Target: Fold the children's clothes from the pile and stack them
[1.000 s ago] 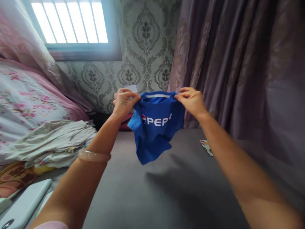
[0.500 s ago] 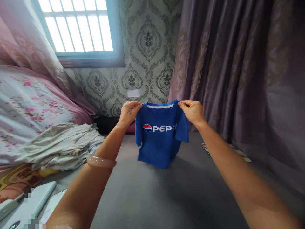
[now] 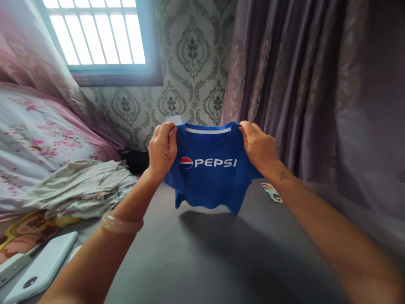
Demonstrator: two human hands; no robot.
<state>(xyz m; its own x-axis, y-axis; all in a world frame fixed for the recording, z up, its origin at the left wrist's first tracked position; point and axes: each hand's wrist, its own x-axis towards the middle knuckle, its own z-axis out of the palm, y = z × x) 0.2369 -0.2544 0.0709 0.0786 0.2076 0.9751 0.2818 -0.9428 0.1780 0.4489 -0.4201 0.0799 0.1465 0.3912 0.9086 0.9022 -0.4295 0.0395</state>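
A blue T-shirt (image 3: 209,181) with a round red, white and blue logo and the word PEPSI hangs upright in front of me, its front facing me. My left hand (image 3: 162,147) pinches it at the left shoulder, and my right hand (image 3: 258,145) grips the right shoulder. Between the hands the neckline is stretched, showing a white band inside the collar. The hem hangs just above the grey surface (image 3: 152,253) and casts a shadow there. Part of each sleeve is hidden behind my hands.
Crumpled pale clothes (image 3: 85,185) lie at the left, beside floral bedding (image 3: 47,139). Nearer are a white phone-like device (image 3: 44,270) and a white power strip (image 3: 14,268). A colourful card (image 3: 272,193) lies by my right forearm. Purple curtains (image 3: 303,84) hang at the right.
The T-shirt has been raised slightly and spread wider, so the whole word PEPSI now shows. My hands have moved apart, and the hem now hangs more openly.
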